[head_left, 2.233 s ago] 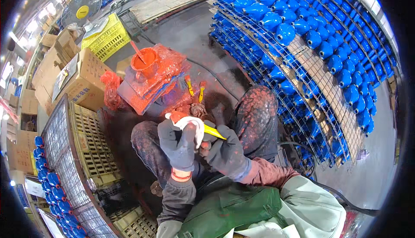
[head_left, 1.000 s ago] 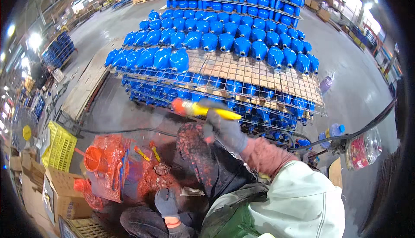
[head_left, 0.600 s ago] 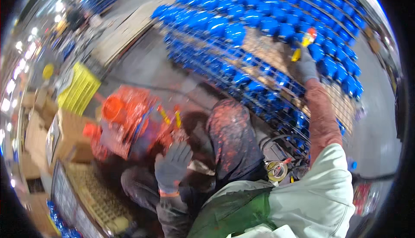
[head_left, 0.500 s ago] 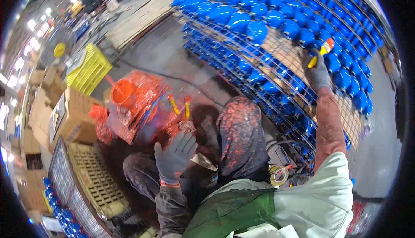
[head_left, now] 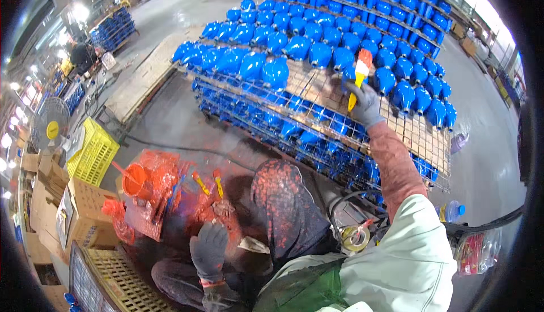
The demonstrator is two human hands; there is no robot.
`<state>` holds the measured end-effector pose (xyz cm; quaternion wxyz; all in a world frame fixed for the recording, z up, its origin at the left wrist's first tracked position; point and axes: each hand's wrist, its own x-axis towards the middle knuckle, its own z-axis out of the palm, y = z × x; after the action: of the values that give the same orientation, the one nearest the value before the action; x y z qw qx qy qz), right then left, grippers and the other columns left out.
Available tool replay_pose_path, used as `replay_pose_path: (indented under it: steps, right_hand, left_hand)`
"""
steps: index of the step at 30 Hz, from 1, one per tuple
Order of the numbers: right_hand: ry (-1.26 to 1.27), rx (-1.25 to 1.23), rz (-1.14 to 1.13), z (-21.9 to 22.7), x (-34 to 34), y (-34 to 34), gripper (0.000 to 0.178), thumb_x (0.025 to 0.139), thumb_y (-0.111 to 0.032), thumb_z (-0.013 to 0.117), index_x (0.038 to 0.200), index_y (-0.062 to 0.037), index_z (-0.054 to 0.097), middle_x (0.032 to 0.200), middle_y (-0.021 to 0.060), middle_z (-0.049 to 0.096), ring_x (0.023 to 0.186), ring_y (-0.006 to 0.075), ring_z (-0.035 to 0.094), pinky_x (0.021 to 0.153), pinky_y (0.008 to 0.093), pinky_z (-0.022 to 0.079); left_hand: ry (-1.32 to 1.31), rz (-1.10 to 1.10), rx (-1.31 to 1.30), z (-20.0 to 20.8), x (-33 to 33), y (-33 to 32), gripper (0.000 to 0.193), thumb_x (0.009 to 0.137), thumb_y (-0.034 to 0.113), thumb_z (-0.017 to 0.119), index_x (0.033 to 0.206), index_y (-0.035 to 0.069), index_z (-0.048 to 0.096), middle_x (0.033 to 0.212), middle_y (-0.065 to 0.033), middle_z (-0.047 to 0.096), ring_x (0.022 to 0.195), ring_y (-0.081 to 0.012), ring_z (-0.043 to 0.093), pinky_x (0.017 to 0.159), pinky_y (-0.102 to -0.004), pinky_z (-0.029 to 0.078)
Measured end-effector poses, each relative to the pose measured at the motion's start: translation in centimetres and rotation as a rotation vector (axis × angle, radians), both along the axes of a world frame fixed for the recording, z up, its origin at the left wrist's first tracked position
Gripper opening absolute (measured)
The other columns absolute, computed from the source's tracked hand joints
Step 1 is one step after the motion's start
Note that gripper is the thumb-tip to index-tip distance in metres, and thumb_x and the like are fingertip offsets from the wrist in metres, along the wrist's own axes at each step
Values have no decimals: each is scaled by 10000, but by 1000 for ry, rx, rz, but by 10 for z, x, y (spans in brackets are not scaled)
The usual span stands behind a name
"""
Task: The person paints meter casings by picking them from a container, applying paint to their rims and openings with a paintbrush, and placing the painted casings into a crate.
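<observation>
Clasping a yellow-handled brush (head_left: 359, 79), bristles (head_left: 365, 58) just past twelve o'clock, the right hand (head_left: 368, 103) has blue parts (head_left: 386, 80) nearby at two; the left hand (head_left: 209, 249), well apart, spreads empty.

From afar I see through 1 view, the left of 2 fisheye cameras on the person's head. It looks down and forward, near above the knee (head_left: 277, 179) and left hand (head_left: 209, 251), taking in the rack (head_left: 416, 128) ahead and the floor (head_left: 161, 7) far beyond; straight edges bow toward its rim.
</observation>
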<state>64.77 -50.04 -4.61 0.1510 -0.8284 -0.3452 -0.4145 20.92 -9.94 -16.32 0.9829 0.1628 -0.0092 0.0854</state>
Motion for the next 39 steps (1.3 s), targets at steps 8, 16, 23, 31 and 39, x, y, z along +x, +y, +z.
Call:
replay_pose_path:
  steps: [8,16,23,31,39]
  right_hand:
    - [691,799,740,107,-161,126,388,700,2,777,1044,-65,611,1002,79,645,853,173,639,729,292,519]
    - [1185,747,1202,89,-269,228,435,817,-36,698,1205,-60,505,1018,97,622,809,134,595,718,273,489]
    - [1428,800,985,68,-246,307,439,1004,-372,423,1292,-48,493,906,78,608,651,98,547,547,233,450]
    - [1540,645,980,2,-253,452,151,900,-114,625,1035,-47,641,818,4,631,667,68,546,594,245,455]
    - [956,162,778,-70,-229,608,256,844,-274,641,1012,-80,650,865,128,674,803,267,654,718,367,505]
  left_hand:
    - [401,14,1045,83,57,-46,519,901,187,628,1361,28,446,1345,-126,503,1265,-232,454,1086,-359,339]
    - [-87,867,583,163,49,-77,1146,659,885,463,1463,95,259,1407,-173,428,1285,-359,436,1067,-508,384]
    - [-537,301,101,188,17,105,924,778,777,458,1344,46,444,1247,-250,549,1029,-397,607,856,-514,535]
    - [-331,825,-68,138,-41,166,594,903,564,491,1218,62,522,1072,-105,622,955,-222,611,845,-376,525]
    - [-401,1047,-84,146,-83,188,613,894,406,587,1370,63,412,1363,-130,476,1201,-301,471,1040,-518,346]
